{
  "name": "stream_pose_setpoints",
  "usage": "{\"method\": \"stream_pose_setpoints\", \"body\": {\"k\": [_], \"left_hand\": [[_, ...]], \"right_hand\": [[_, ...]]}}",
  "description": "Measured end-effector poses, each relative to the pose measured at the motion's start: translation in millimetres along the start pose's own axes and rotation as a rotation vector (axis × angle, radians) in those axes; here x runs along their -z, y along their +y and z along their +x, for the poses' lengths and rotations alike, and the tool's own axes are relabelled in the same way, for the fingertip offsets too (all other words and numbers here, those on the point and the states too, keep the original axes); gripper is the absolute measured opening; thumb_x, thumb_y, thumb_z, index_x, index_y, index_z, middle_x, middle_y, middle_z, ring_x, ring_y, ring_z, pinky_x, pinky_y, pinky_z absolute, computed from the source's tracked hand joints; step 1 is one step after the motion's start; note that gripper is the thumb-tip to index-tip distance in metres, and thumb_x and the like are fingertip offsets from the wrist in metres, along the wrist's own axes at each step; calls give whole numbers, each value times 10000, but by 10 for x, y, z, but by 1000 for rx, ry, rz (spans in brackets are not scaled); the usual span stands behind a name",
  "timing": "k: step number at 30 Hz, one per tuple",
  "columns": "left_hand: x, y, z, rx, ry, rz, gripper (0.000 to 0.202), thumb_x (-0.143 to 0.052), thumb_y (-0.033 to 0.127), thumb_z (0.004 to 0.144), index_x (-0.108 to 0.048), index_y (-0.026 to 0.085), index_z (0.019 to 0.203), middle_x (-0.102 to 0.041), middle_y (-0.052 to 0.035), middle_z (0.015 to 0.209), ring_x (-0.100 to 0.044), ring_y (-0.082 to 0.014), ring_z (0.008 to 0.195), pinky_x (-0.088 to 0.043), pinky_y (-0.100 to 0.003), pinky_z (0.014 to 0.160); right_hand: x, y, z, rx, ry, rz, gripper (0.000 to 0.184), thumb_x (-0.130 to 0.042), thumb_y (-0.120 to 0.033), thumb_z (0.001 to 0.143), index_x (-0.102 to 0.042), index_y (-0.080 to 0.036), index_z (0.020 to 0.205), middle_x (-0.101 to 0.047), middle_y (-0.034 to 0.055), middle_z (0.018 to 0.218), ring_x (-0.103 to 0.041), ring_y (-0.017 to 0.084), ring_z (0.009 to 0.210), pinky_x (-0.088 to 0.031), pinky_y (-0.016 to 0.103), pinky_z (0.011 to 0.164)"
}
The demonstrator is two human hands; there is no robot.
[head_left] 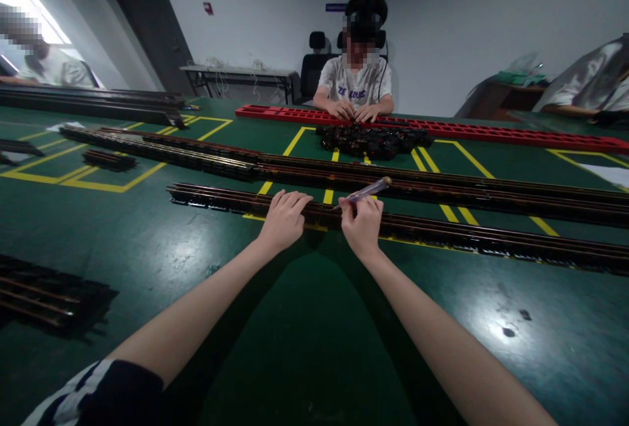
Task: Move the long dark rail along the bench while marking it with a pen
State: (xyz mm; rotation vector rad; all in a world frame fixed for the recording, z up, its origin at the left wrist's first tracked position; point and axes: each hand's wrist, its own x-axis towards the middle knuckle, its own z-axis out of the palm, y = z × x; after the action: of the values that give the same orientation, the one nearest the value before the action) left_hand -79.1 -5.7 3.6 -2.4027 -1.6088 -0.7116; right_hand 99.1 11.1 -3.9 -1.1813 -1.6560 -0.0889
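Note:
A long dark rail (pixel 466 236) with brown strips lies across the green table in front of me. My left hand (pixel 284 217) rests on it, fingers curled over its top and pressing it down. My right hand (pixel 362 223) is closed on a clear-handled screwdriver (pixel 366 191), its tip pointing left at the rail between my two hands.
More long dark rails (pixel 206 154) lie behind the near one. A person across the table handles a pile of small black parts (pixel 373 139) beside a long red tray (pixel 491 131). A dark stack (pixel 44 295) sits at my left. Other people sit at both far sides.

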Motion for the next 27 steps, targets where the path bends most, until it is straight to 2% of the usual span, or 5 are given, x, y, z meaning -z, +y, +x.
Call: {"method": "stream_pose_setpoints", "body": {"k": [5, 10, 18, 27], "left_hand": [[38, 34, 19, -7, -46, 21, 380, -443, 238, 841, -550, 171, 1199, -615, -96, 1227, -518, -256, 1175, -308, -470, 1068], [54, 45, 31, -16, -51, 57, 353, -442, 370, 884, -571, 157, 1134, -642, -102, 1162, -553, -268, 1092, -349, -451, 1005], [-5, 11, 21, -42, 15, 121, 362, -488, 421, 876, -578, 166, 1117, -655, -106, 1096, -570, -274, 1018, -385, -424, 934], [-1, 24, 21, -37, 14, 128, 362, -468, 416, 895, -573, 153, 1121, -655, -107, 1073, -568, -269, 1006, -391, -420, 922]], "right_hand": [[0, 0, 3, 21, 25, -7, 265, -449, -354, 914, -552, -195, 728, -627, 70, 733, -561, 220, 746, -358, 376, 739], [-1, -4, 1, 23, 41, 4, 283, -440, -369, 920, -545, -196, 722, -624, 64, 714, -558, 214, 723, -353, 366, 719], [-4, 9, 0, 9, 20, 1, 300, -432, -380, 925, -512, -206, 695, -619, 58, 697, -567, 219, 727, -353, 365, 720], [4, -3, 1, 2, 13, 10, 308, -422, -386, 930, -505, -208, 692, -610, 50, 693, -558, 209, 712, -357, 364, 724]]}}
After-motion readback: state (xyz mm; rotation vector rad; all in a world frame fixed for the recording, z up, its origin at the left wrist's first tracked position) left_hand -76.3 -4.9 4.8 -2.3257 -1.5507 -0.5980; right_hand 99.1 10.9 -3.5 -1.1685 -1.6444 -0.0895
